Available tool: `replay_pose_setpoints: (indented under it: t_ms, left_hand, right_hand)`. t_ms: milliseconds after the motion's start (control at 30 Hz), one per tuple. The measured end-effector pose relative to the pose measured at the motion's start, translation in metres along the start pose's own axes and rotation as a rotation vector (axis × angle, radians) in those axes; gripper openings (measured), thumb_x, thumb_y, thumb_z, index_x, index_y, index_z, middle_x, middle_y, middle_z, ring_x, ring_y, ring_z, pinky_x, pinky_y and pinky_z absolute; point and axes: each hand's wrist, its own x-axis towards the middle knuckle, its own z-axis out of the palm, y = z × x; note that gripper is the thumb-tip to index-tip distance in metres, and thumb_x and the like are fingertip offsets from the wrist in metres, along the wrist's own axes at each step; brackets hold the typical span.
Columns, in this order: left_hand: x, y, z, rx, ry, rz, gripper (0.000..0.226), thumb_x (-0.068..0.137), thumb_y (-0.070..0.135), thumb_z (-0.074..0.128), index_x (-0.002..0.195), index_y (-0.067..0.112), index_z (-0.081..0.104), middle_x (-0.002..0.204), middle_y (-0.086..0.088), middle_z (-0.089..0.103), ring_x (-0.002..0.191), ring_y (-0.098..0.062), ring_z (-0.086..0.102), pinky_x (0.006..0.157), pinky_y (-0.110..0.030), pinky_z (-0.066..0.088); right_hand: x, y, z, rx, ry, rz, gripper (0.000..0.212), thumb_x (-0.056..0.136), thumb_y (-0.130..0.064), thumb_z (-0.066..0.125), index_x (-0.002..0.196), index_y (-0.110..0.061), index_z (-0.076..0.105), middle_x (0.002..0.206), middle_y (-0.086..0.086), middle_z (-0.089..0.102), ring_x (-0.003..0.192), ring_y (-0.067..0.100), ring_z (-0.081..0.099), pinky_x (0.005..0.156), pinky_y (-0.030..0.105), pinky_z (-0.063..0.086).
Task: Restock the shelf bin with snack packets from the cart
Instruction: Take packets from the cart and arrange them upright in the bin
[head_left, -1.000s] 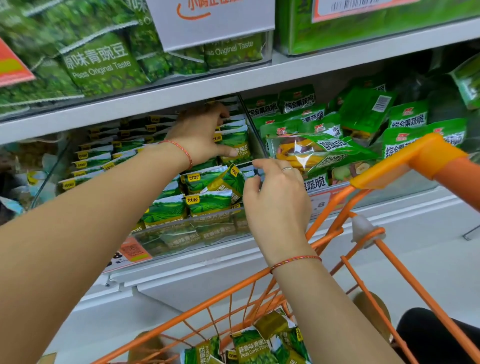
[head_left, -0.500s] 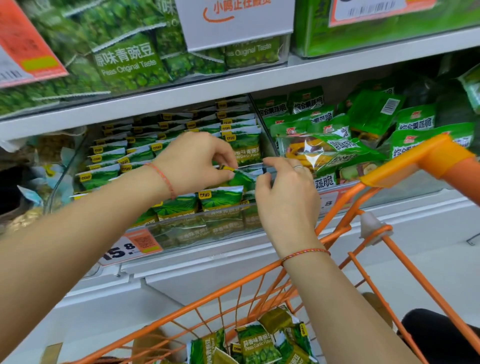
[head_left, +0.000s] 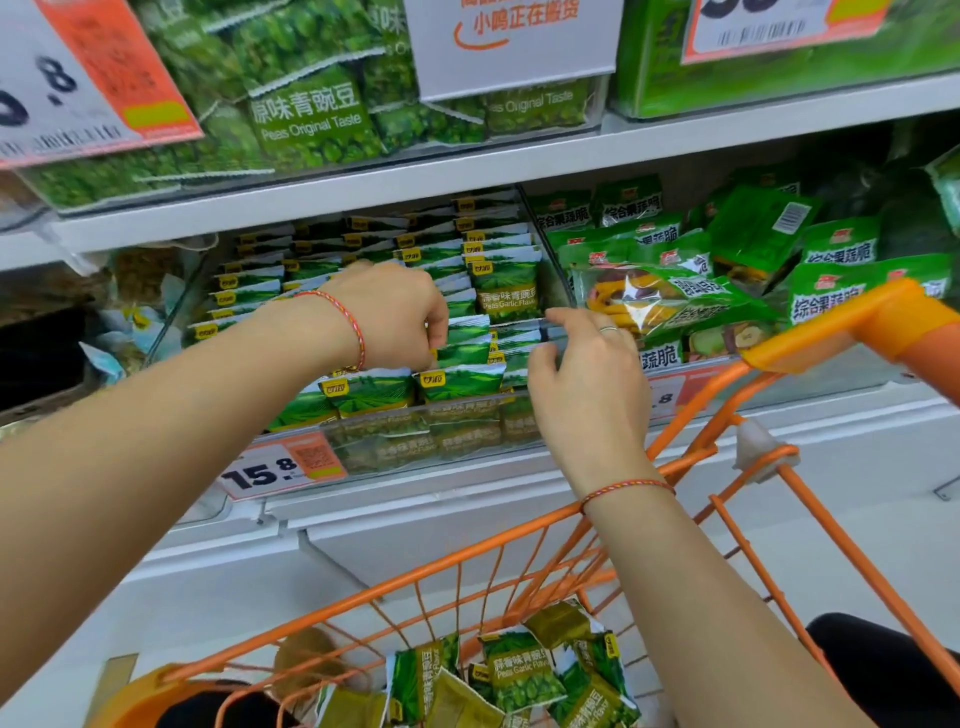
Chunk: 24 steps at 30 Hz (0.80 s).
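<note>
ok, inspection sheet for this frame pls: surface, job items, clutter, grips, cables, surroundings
Surface: white shelf, price tag 15.8 on its edge.
Job's things: clear shelf bin holds rows of upright garlic pea packets; more lie loose in the orange cart.
Clutter: nothing seen.
Grips: left hand pinches a packet in the bin; right hand pinches another's edge.
Cables: nothing seen.
Surroundings: mixed veggie crisp packets in the right bin; original peas above.

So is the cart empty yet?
No. Several green snack packets lie loose in the orange cart, while both hands are up at the shelf bin.
</note>
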Motion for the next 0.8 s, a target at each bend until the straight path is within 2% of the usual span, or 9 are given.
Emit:
replay_pose_setpoints:
  t_ms: [67,200,300,367,467,567,633,700,800]
  left_hand:
    - [-0.009,-0.001,0.000,-0.117,0.063,0.000,0.008,0.087,0.033,0.064,0.092,0.027,0.065,0.075,0.014,0.060,0.090,-0.018,0.060,0.080,-0.031,0.045]
    - [-0.057,0.005,0.001,-0.109,0.485,0.145,0.022,0.091,0.037,0.052,0.098,0.024,0.069,0.081,0.009,0.062,0.092,-0.027,0.061,0.083,-0.037,0.043]
    - [-0.112,0.019,0.013,-0.212,0.542,0.263,0.031,0.087,0.043,0.043,0.093,0.026,0.068,0.080,0.008,0.069,0.080,-0.024,0.064,0.071,-0.038,0.050]
    - [-0.147,0.030,0.032,-0.244,0.514,0.313,0.033,0.087,0.044,0.039,0.088,0.026,0.066,0.071,0.004,0.067,0.071,-0.024,0.063,0.059,-0.037,0.051]
    - [-0.182,0.050,0.077,-0.138,0.182,0.282,0.031,0.092,0.042,0.036,0.088,0.024,0.061,0.075,0.000,0.067,0.073,-0.024,0.063,0.055,-0.030,0.045]
    - [-0.196,0.068,0.124,-0.043,-0.453,0.235,0.025,0.096,0.033,0.044,0.076,0.020,0.052,0.070,-0.005,0.051,0.073,-0.025,0.050,0.054,-0.025,0.033]
    - [-0.200,0.084,0.146,0.029,-0.699,0.216,0.029,0.097,0.026,0.044,0.075,0.011,0.058,0.068,-0.011,0.049,0.068,-0.026,0.044,0.055,-0.029,0.034]
    - [-0.203,0.103,0.165,0.122,-0.776,0.246,0.030,0.098,0.021,0.044,0.101,0.001,0.066,0.073,-0.012,0.055,0.059,-0.024,0.043,0.054,-0.031,0.037]
    - [-0.202,0.129,0.185,0.197,-0.708,0.354,0.022,0.098,0.020,0.046,0.092,0.008,0.063,0.075,-0.008,0.057,0.059,-0.021,0.047,0.061,-0.034,0.044]
  right_hand:
    - [-0.001,-0.003,-0.001,-0.032,-0.013,0.001,0.039,0.096,-0.022,0.044,0.135,-0.019,0.050,0.146,0.004,0.041,0.132,0.021,0.032,0.082,0.034,0.043]
    - [-0.011,-0.013,-0.010,-0.068,0.082,-0.095,0.035,0.094,-0.020,0.045,0.127,-0.017,0.057,0.150,0.004,0.033,0.139,0.021,0.022,0.085,0.033,0.042]
    - [-0.028,-0.025,-0.013,0.047,0.273,-0.258,0.026,0.091,-0.018,0.048,0.107,-0.015,0.067,0.129,0.005,0.055,0.126,0.024,0.042,0.074,0.024,0.036]
    - [-0.045,-0.039,-0.017,0.179,0.356,-0.452,0.024,0.087,-0.017,0.047,0.094,-0.012,0.070,0.101,0.005,0.066,0.098,0.026,0.059,0.068,0.027,0.039]
    - [-0.074,-0.054,-0.026,0.257,0.201,-0.730,0.021,0.082,-0.014,0.047,0.080,-0.009,0.067,0.065,0.003,0.062,0.057,0.024,0.057,0.050,0.034,0.046]
    - [-0.111,-0.041,-0.020,0.135,0.000,-1.042,0.019,0.076,-0.014,0.045,0.068,-0.009,0.062,0.049,0.003,0.052,0.043,0.026,0.049,0.040,0.028,0.039]
    - [-0.131,-0.025,-0.015,-0.013,-0.168,-1.161,0.023,0.077,-0.017,0.042,0.063,-0.011,0.060,0.045,0.002,0.048,0.038,0.025,0.045,0.039,0.023,0.033]
    - [-0.149,0.005,0.000,-0.230,-0.388,-1.178,0.028,0.081,-0.023,0.040,0.065,-0.012,0.059,0.046,0.002,0.048,0.037,0.023,0.044,0.038,0.024,0.033]
    - [-0.170,0.104,0.076,-0.826,-1.050,-0.800,0.029,0.080,-0.045,0.057,0.075,-0.016,0.061,0.062,-0.004,0.060,0.060,0.029,0.059,0.039,0.032,0.040]
